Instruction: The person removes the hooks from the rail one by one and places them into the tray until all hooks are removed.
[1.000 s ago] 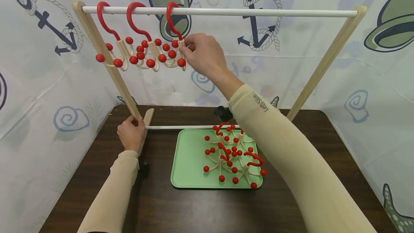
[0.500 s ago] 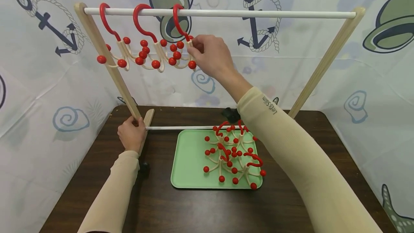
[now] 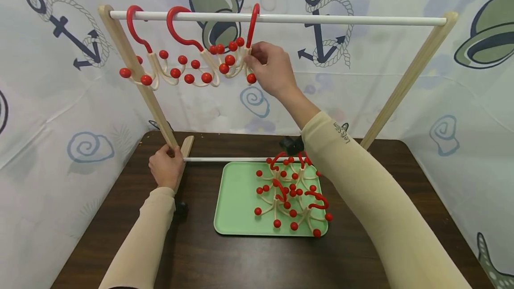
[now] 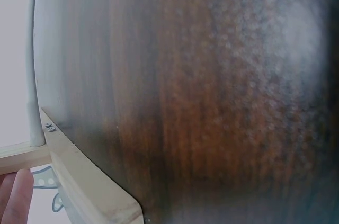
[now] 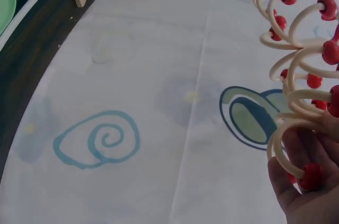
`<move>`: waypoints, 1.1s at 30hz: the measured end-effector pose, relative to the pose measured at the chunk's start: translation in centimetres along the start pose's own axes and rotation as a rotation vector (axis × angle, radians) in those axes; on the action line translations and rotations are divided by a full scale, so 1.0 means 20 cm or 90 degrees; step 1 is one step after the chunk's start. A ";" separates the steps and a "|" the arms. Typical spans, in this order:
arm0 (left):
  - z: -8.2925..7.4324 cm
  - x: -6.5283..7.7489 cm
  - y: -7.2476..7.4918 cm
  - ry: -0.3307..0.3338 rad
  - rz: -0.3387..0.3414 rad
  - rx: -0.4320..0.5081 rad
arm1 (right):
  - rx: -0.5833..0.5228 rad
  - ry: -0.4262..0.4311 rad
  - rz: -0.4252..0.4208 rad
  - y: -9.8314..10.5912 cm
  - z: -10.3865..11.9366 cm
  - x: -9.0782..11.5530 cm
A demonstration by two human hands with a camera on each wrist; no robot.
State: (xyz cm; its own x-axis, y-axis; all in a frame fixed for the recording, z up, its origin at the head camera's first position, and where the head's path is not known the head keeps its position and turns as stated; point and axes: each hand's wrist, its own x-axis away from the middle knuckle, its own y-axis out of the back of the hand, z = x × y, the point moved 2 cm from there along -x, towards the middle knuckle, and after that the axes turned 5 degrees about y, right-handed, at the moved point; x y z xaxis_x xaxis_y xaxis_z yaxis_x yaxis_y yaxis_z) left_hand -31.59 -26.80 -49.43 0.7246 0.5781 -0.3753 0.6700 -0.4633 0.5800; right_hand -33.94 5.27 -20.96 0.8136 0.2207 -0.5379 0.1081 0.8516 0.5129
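Note:
Three hangers with red hooks and cream curved arms tipped in red balls hang from the white rod (image 3: 337,19). My right hand (image 3: 273,68) pinches the stem of the rightmost hanger (image 3: 242,59), whose hook (image 3: 253,26) is over the rod. To its left hang the middle hanger (image 3: 209,63) and the left hanger (image 3: 154,66). Low on the left, my left hand (image 3: 166,167) grips the wooden post (image 3: 150,99) near its foot. The left wrist view shows only some fingertips (image 4: 18,197) beside the wood. In the right wrist view, curved arms partly cover the fingers (image 5: 286,181).
A green tray (image 3: 237,217) on the dark table (image 3: 225,262) holds several more hangers (image 3: 307,213), heaped toward its right side. A lower white rod (image 3: 225,159) runs behind the tray. The right wooden post (image 3: 409,79) holds the rod's other end. A patterned sheet hangs behind.
My right hand has moved right, sliding the rightmost hanger along the rod and turning it, so its gap to the middle hanger has widened. The left hand stays on the post.

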 end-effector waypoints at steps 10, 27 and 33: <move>-0.01 0.02 0.01 -0.014 -0.011 0.010 | -0.067 0.010 -0.003 0.00 -0.08 0.00; -0.01 0.02 0.01 -0.019 -0.019 0.010 | -0.029 0.162 -0.153 -0.05 -0.26 0.14; -0.02 0.02 0.02 -0.023 -0.029 0.010 | -0.122 0.076 -0.130 -0.13 -0.35 0.20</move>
State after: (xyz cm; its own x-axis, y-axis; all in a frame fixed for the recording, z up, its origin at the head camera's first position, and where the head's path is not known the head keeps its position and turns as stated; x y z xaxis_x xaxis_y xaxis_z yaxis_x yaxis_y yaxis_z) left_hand -31.16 -26.36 -49.07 0.6989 0.5736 -0.4271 0.7043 -0.4484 0.5503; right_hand -35.01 7.26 -29.06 0.7125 0.0805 -0.6970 0.1437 0.9556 0.2573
